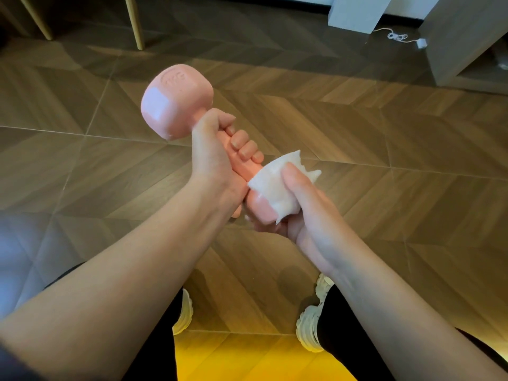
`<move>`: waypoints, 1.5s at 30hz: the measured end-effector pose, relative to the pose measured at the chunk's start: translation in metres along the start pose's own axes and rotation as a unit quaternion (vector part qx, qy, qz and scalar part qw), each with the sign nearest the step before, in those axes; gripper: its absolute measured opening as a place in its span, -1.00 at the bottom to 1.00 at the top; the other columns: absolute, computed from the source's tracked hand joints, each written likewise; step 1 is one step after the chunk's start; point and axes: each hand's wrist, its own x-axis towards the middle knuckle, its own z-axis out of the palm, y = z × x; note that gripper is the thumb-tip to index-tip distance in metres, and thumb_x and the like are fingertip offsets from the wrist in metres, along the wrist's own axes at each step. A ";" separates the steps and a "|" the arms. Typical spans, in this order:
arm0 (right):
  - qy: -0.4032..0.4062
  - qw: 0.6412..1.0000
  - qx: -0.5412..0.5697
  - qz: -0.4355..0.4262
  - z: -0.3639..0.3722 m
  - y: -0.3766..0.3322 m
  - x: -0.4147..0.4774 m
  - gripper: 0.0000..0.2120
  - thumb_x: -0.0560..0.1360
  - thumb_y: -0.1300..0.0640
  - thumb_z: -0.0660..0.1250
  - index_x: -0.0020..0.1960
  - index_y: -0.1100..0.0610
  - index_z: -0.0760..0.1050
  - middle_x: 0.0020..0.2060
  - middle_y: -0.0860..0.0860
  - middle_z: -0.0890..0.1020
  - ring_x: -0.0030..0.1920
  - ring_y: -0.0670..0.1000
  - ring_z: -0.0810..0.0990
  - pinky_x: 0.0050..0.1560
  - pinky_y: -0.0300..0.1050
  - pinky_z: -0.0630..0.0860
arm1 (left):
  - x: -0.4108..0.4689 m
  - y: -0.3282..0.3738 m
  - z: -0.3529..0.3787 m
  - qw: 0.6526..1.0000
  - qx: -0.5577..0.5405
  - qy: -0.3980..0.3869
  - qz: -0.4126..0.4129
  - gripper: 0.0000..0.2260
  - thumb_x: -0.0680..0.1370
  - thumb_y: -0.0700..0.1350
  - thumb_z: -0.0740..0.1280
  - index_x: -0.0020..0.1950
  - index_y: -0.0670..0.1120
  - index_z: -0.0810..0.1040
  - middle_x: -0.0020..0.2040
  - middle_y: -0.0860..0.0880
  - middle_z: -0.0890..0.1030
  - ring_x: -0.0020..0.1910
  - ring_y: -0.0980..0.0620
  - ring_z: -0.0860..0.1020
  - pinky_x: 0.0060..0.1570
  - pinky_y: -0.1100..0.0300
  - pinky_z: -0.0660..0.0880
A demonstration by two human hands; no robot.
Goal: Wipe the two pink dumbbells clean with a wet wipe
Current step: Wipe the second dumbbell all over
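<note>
While the person crouches over the wood floor (357, 127), this is what shows:
Dumbbell: the pink dumbbell (176, 101) is held in the air, tilted, its bare head toward 11 o'clock, near head toward 5 o'clock.
Left hand: the left hand (217, 158) has fingers wrapped tight round the handle, likely to steady the weight.
Right hand: the right hand (299, 213) cups the near head, thumb pressing the wipe on.
Wipe: the wet wipe (275, 180) is bunched over that head, probably for rubbing.
Second dumbbell: not in sight.

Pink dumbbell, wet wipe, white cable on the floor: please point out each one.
pink dumbbell (176, 101): head view, on its upper weight end.
wet wipe (270, 185): head view, on the fold over the lower end.
white cable (397, 37): head view, on its coiled part.
</note>
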 end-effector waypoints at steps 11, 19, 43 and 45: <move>-0.008 1.000 0.022 -0.001 -0.004 0.002 0.000 -0.29 0.30 -0.10 0.52 0.37 0.13 0.44 0.19 0.17 0.62 0.17 0.13 0.64 0.07 0.06 0.61 | -0.002 -0.002 0.001 1.000 0.005 -0.025 0.003 -0.72 0.50 -0.15 0.14 -0.40 -0.02 0.19 -0.52 0.05 0.14 -0.57 0.06 0.13 -0.52 0.23 0.21; -0.095 0.983 0.147 0.064 -0.013 -0.006 -0.001 -0.37 0.47 -0.13 0.34 0.42 0.20 0.37 0.33 0.36 0.48 0.17 0.30 0.53 0.11 0.21 0.57 | 0.001 0.001 0.000 0.998 0.006 -0.059 0.009 -0.73 0.51 -0.15 0.12 -0.39 -0.02 0.19 -0.54 0.06 0.15 -0.56 0.06 0.12 -0.50 0.22 0.19; -0.006 1.000 0.009 0.000 -0.002 0.001 0.002 -0.37 0.47 -0.20 0.34 0.39 0.16 0.40 0.23 0.32 0.57 0.12 0.27 0.60 0.06 0.21 0.59 | 0.002 0.000 0.002 1.000 0.015 -0.006 -0.004 -0.71 0.53 -0.16 0.17 -0.36 -0.02 0.19 -0.52 0.05 0.16 -0.59 0.07 0.16 -0.53 0.27 0.21; -0.041 0.999 0.028 0.020 -0.010 -0.002 0.002 -0.27 0.41 -0.21 0.34 0.43 0.19 0.37 0.29 0.35 0.51 0.26 0.36 0.53 0.20 0.27 0.53 | 0.003 0.000 0.002 1.000 0.014 -0.004 -0.006 -0.72 0.53 -0.16 0.18 -0.36 -0.02 0.20 -0.52 0.06 0.17 -0.59 0.08 0.16 -0.54 0.27 0.22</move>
